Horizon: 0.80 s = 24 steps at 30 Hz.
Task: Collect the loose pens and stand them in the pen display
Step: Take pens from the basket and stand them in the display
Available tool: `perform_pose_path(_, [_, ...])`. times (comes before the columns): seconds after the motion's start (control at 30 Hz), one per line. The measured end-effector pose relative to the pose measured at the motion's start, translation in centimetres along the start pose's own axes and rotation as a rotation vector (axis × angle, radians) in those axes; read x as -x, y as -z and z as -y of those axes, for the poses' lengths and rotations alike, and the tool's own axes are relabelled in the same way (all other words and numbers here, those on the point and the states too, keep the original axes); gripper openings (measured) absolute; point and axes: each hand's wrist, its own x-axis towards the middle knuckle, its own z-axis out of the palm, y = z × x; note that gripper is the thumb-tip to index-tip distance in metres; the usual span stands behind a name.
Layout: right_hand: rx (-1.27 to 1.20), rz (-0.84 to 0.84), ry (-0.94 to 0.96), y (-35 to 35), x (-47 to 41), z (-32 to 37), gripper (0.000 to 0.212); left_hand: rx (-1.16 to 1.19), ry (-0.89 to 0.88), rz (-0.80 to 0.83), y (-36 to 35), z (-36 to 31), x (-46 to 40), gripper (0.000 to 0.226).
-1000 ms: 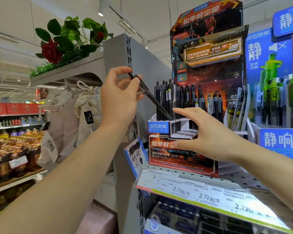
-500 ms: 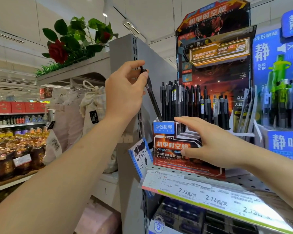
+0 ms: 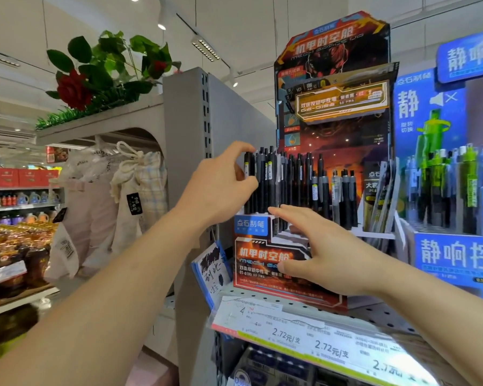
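The pen display point(image 3: 268, 263) is being carried by the shelf point(image 3: 379, 313), at the shelf's 9 o'clock end. The pens point(image 3: 299, 185) are being kept upright in the display's back rows. The left hand point(image 3: 221, 188) is being held at 9 o'clock of the pens, its fingers touching the leftmost pen point(image 3: 247, 174). The right hand point(image 3: 326, 260) is being laid on the display's front, at 6 o'clock of the pens. The second display point(image 3: 455, 252) is standing just beside, at 3 o'clock. The price strip point(image 3: 318, 344) is being carried along the shelf's front edge, at 6 o'clock.
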Motion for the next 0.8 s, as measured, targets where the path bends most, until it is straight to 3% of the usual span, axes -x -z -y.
perform_pose_path(0.13, [-0.012,-0.002,-0.012,0.1,0.2,0.2,0.091,0.013,-0.016,-0.013,-0.7,0.1,0.8,0.065])
perform_pose_path(0.27, [0.009,-0.037,-0.030,0.2,0.5,0.9,0.089,0.174,0.019,-0.050,-1.7,-0.1,2.4,0.077])
perform_pose_path(0.47, [-0.058,-0.296,-0.122,-0.2,6.5,2.6,0.076,0.683,0.020,-0.306,-3.4,-2.0,8.5,0.048])
perform_pose_path(0.63, [-0.402,-0.591,-0.171,0.1,16.6,4.5,0.059,1.127,-0.022,-0.073,-6.3,-8.1,14.2,0.034])
perform_pose_path(0.8, [-0.421,-0.768,-0.314,2.0,26.8,5.7,0.057,1.402,-0.096,0.170,-9.2,-16.7,18.4,0.036])
